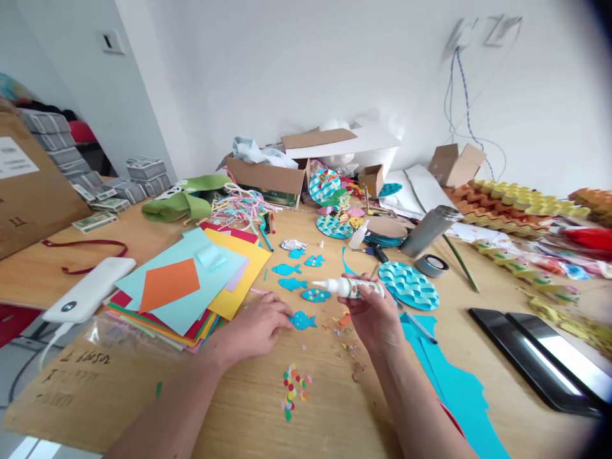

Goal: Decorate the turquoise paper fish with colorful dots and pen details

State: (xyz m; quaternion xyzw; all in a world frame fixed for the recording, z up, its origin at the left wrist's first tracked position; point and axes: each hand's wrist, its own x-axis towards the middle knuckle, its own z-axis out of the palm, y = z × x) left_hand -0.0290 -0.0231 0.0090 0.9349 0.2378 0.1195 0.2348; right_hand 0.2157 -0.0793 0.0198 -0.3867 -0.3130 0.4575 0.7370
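My right hand (375,312) is wrapped round a white glue bottle (351,287), held almost level with its nozzle pointing left. With its fingers together, my left hand (262,324) rests on the table, fingertips at the head of a blue paper fish (303,320). Just beyond lies a blue fish with coloured dots (315,295), partly below the bottle. More blue paper fish (292,284) lie farther back. Toward me is a loose scatter of small coloured paper dots (292,390). Paper scraps (343,324) lie between my hands.
Coloured paper sheets (171,285) are stacked at left, beside a white power bank (89,290). At right are a woven blue paper disc (408,285), cut blue paper (449,376), a tape roll (431,265), a steel flask (428,231) and dark tablets (530,363). Boxes stand along the wall.
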